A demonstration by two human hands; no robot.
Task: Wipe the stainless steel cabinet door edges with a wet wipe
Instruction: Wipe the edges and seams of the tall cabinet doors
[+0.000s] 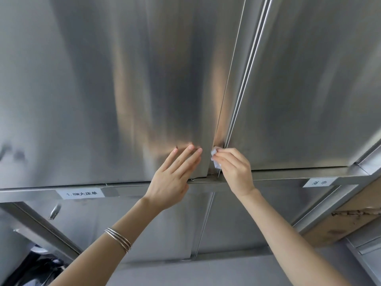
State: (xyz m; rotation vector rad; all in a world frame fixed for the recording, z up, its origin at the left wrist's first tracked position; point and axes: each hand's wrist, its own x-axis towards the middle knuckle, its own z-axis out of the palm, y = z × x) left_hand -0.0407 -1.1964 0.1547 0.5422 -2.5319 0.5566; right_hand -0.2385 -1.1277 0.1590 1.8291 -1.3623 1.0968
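Note:
Two tall stainless steel cabinet doors fill the view, the left door (115, 89) and the right door (309, 89). Between them runs the left door's vertical edge (226, 89). My left hand (175, 174) lies flat with straight fingers against the left door's lower right corner. My right hand (235, 168) pinches a small white wet wipe (215, 156) and holds it against the bottom of that edge, just above the lower rail.
A horizontal steel rail (288, 176) runs under the doors with a paper label at left (81, 193) and another at right (318, 182). Lower doors (165, 223) sit beneath. A brown wall strip (350, 215) shows at right, and dark items (35, 265) at bottom left.

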